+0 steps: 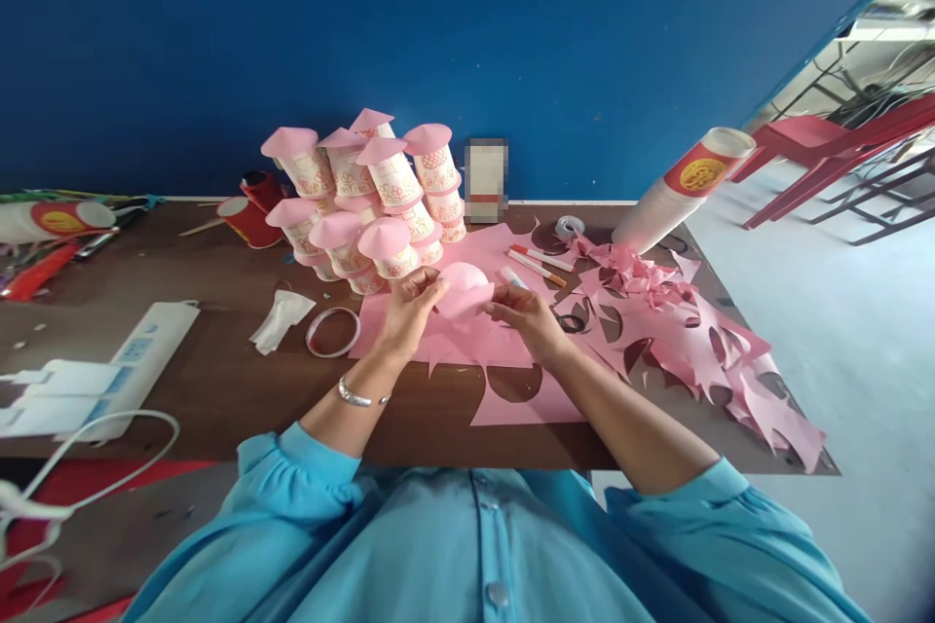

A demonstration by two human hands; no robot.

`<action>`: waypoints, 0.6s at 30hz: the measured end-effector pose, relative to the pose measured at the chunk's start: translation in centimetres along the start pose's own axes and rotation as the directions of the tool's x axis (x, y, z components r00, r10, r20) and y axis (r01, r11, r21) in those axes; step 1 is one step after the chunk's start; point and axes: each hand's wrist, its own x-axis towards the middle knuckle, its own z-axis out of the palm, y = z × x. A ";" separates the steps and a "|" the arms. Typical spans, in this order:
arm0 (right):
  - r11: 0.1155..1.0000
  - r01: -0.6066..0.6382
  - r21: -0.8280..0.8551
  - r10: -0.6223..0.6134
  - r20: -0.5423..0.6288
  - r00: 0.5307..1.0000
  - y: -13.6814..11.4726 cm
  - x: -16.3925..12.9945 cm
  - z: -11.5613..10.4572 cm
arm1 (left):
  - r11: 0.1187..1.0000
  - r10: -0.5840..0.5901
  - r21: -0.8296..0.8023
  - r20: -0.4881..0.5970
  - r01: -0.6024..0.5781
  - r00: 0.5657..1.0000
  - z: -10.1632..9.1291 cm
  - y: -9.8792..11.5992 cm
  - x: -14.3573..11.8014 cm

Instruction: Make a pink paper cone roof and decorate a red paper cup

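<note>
My left hand (410,307) and my right hand (524,313) together hold a round pink paper piece (462,290) just above the brown table (219,370). The left fingers pinch its left edge, the right fingers pinch its right edge. Under the hands lie pink paper sheets (511,380) with round holes cut out. Just behind stands a pile of paper cups capped with pink paper cones (372,195). A silver bracelet sits on my left wrist.
A tape ring (333,331) and a crumpled white tissue (279,319) lie left of the hands. Markers (541,263), a tape roll (570,228), black scissors (570,321), pink scraps (701,341) and a tilted cup stack (679,190) are to the right. A white power strip (138,355) is far left.
</note>
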 end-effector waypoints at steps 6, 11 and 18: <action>0.999 -0.004 -0.033 0.003 -0.020 1.000 0.1 -0.8 -0.1 | 0.998 -0.031 0.060 0.067 0.027 0.997 -0.5 -0.2 0.0; 0.982 0.092 -0.163 -0.092 0.009 0.996 -0.5 -1.5 -0.3 | 0.996 -0.065 0.066 0.069 0.060 0.995 -0.5 -0.9 0.2; 0.910 0.290 -0.297 -0.311 -0.026 0.950 -1.0 -2.2 0.2 | 0.990 -0.105 0.108 0.109 0.094 0.988 -0.2 -1.3 0.0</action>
